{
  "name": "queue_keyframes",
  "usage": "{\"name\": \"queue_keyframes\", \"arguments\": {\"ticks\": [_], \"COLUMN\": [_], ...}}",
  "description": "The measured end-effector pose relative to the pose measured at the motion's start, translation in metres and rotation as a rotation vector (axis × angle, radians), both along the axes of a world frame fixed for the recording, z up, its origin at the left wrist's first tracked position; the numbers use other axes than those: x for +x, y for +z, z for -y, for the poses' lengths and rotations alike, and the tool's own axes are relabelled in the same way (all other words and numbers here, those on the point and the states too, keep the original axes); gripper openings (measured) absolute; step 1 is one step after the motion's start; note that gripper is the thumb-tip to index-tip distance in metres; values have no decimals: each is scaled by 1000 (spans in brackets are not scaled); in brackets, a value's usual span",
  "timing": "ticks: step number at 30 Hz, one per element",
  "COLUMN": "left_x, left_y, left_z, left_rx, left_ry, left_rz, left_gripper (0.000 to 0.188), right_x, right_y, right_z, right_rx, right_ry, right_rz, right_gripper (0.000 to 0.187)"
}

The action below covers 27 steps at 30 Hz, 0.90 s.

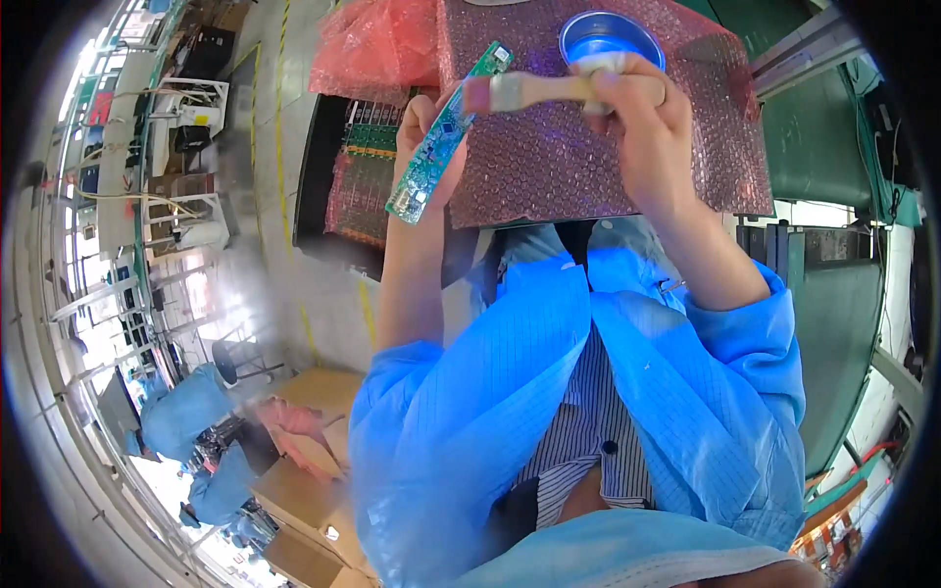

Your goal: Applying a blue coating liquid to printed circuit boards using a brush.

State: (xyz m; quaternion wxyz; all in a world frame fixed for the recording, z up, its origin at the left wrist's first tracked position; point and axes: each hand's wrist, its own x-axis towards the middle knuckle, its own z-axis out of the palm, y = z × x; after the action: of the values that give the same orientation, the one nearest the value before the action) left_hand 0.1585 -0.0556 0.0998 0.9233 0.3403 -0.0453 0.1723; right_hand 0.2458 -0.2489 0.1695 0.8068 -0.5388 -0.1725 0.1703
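Pink bubble-wrap sheet (549, 167) covers the desk surface ahead of the person; a second crumpled pink sheet (377, 44) lies at its far left corner. A black tray of green boards (358, 167) sits along the sheet's left edge. A round blue tin (610, 37) stands near the sheet's far edge. Left hand (423, 137) is closed around a long green circuit board (446, 132), held tilted, its upper end projecting above the fingers. Right hand (637, 113) is closed on a wooden-handled brush (549, 91), bristle end touching the board's upper portion.
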Motion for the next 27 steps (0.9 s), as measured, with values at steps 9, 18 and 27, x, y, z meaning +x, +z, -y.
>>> {"name": "queue_keyframes", "arguments": {"ticks": [9, 18, 27], "left_x": [-5, -5, -10], "left_y": [0, 2, 2], "left_z": [0, 5, 5], "left_rx": [109, 63, 136], "left_ry": [24, 56, 101], "left_rz": [11, 68, 66], "left_gripper": [31, 31, 30], "right_x": [-4, -11, -3], "right_y": [-5, -4, -12], "right_z": [-1, -1, -3], "right_rx": [-45, -68, -49], "right_ry": [-17, -50, -57], "right_rz": [149, 166, 115], "right_gripper": [17, 18, 17]}}
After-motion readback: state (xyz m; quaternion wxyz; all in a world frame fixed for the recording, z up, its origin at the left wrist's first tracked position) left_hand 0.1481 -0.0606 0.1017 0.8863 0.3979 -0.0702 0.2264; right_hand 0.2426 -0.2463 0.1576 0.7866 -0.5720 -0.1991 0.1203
